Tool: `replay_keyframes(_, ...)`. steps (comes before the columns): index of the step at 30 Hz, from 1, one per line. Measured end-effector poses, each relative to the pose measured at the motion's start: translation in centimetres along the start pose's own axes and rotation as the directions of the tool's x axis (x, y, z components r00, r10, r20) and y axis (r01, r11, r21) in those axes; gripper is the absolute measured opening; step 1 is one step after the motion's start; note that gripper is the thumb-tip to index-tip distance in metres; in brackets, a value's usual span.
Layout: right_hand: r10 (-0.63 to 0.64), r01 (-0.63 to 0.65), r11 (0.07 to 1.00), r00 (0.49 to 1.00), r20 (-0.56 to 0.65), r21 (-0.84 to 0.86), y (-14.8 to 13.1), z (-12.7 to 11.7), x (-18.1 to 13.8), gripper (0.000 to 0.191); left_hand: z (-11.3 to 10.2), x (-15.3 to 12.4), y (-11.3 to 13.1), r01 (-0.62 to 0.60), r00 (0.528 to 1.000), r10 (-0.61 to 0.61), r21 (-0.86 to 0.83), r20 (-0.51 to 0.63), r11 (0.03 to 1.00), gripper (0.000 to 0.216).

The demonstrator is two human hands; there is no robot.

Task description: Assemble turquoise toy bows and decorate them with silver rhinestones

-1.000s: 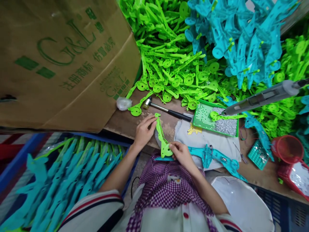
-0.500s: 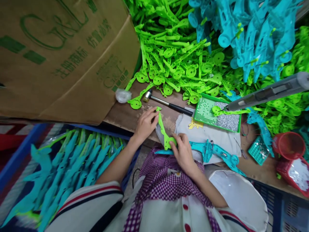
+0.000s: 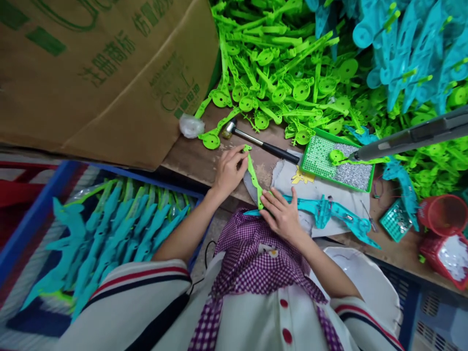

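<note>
My left hand pinches the upper end of a long bright green plastic part at the near edge of the wooden bench. My right hand closes over the part's lower, wider end, which it mostly hides. The part stands on edge between the two hands. A teal plastic part lies just right of my right hand on a white cloth. A small hammer lies beyond the hands.
A heap of green parts and teal parts fills the far bench. A green tray of screws and a hanging electric screwdriver are at right. A cardboard box stands left; a blue crate holds teal parts.
The green part has turned onto its edge between my hands. My right hand has slid over its lower end. The view has shifted down slightly.
</note>
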State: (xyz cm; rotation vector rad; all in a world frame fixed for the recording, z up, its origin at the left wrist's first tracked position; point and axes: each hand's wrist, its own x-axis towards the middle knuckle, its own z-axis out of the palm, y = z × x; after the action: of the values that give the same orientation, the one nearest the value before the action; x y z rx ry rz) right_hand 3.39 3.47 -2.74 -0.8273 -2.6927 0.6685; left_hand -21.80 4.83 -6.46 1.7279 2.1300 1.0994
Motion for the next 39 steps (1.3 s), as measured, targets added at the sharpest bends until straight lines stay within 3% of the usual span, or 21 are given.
replay_keyframes(4, 0.043, -0.043, 0.999, 0.998, -0.050, 0.004, -0.6, 0.1, 0.5, 0.031, 0.0, 0.1, -0.1, -0.025, 1.000, 0.025, 0.030, -0.003, 0.999, 0.026)
replay_keyframes(13, -0.063, 0.058, 0.993, 0.997, -0.050, -0.104, 1.6, 0.4, -1.7, 0.041, 0.0, -1.6, 1.4, -0.046, 0.997, 0.043, 0.057, 0.059, 0.997, 0.035)
replay_keyframes(18, -0.116, 0.118, 0.986, 0.993, 0.026, -0.120, 2.9, 0.3, -2.4, 0.048, 0.5, -2.3, 2.3, -0.022, 0.997, 0.017, 0.071, 0.071, 0.997, 0.043)
replay_keyframes(23, -0.109, 0.119, 0.985, 0.990, 0.092, -0.121, 2.2, 0.2, -2.1, 0.049, 0.3, -2.2, 2.3, -0.041, 0.996, 0.036, 0.056, 0.079, 0.998, 0.043)
replay_keyframes(26, -0.137, 0.149, 0.984, 0.983, 0.126, -0.093, 1.9, -2.3, -2.2, 0.057, 0.3, -2.2, 2.2, -0.039, 0.998, 0.036, 0.065, 0.052, 0.997, 0.046)
replay_keyframes(28, -0.132, 0.128, 0.986, 0.990, -0.040, -0.104, 2.7, -6.0, -1.9, 0.066, 0.3, -2.3, 2.2, -0.037, 0.999, 0.034, 0.081, 0.039, 0.996, 0.046)
replay_keyframes(29, -0.102, 0.072, 0.989, 0.964, -0.245, -0.128, 3.6, -8.4, -1.4, 0.069, 0.4, -2.3, 2.1, -0.037, 0.999, 0.034, 0.084, 0.039, 0.996, 0.046)
replay_keyframes(30, -0.050, -0.022, 0.989, 0.877, -0.478, -0.145, 4.9, -11.1, -0.7, 0.069, 0.4, -2.2, 2.1, -0.038, 0.999, 0.034, 0.085, 0.043, 0.996, 0.046)
replay_keyframes(32, 0.022, -0.166, 0.983, 0.547, -0.837, -0.082, 8.0, -16.1, 1.5, 0.067, 0.4, -2.1, 2.1, -0.034, 0.998, 0.030, 0.087, 0.047, 0.996, 0.045)
replay_keyframes(33, 0.046, -0.167, 0.985, 0.469, -0.882, -0.038, 9.6, -18.2, 2.8, 0.068, 0.5, -2.1, 2.1, -0.030, 0.999, 0.026, 0.090, 0.046, 0.996, 0.045)
replay_keyframes(34, 0.099, -0.159, 0.987, 0.475, -0.874, 0.025, 11.2, -19.8, 4.1, 0.072, 0.5, -2.1, 2.2, -0.025, 0.999, 0.021, 0.094, 0.044, 0.995, 0.045)
replay_keyframes(36, 0.258, -0.118, 0.965, 0.594, -0.762, 0.235, 13.7, -21.2, 6.5, 0.073, 0.5, -2.0, 2.2, -0.019, 0.998, 0.013, 0.106, 0.054, 0.994, 0.045)
replay_keyframes(38, 0.338, -0.025, 0.911, 0.614, -0.713, 0.411, 15.0, -20.5, 8.5, 0.064, 0.5, -2.1, 2.2, -0.009, 0.998, 0.000, 0.121, 0.069, 0.993, 0.046)
replay_keyframes(39, 0.368, 0.036, 0.874, 0.600, -0.710, 0.484, 15.2, -19.5, 9.3, 0.059, 0.6, -2.1, 2.3, 0.000, 0.997, -0.010, 0.129, 0.075, 0.992, 0.046)
